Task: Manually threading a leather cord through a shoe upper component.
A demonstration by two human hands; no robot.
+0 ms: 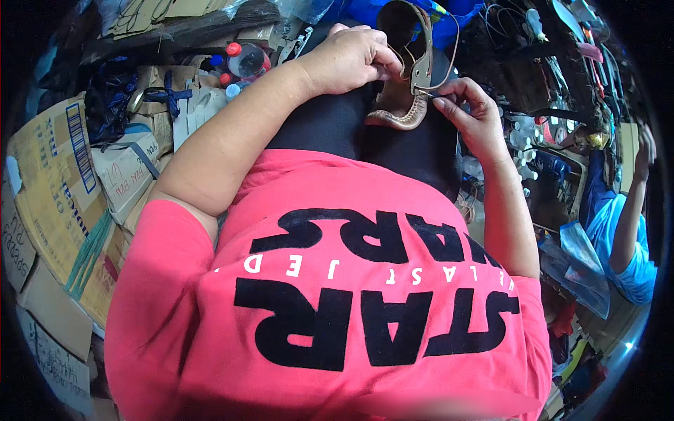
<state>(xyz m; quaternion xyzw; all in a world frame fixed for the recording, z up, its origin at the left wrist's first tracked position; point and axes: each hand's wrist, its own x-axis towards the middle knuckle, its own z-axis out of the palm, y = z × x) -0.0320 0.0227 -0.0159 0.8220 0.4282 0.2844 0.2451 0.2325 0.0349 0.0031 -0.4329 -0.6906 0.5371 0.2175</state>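
A brown leather shoe (406, 107) rests over my dark-clad lap, its stitched, puckered seam nearest me and its opening facing away. My left hand (354, 62) is closed at the shoe's left edge, thumb and fingertips pinched on the leather; whether thread is also between them I cannot tell. On the other side, my right hand (474, 112) pinches a thin, needle-like piece (425, 93) close to the seam. A thin tan cord (455, 52) loops from the top of the shoe down toward my right fingers.
Left of me are cardboard boxes (53, 189) and plastic bottles with red caps (247, 62). Small white bottles (523, 144) and cluttered tools lie to my right. Farther right, another person's arm (632, 210) and blue sleeve show. Blue plastic (456, 21) lies beyond the shoe.
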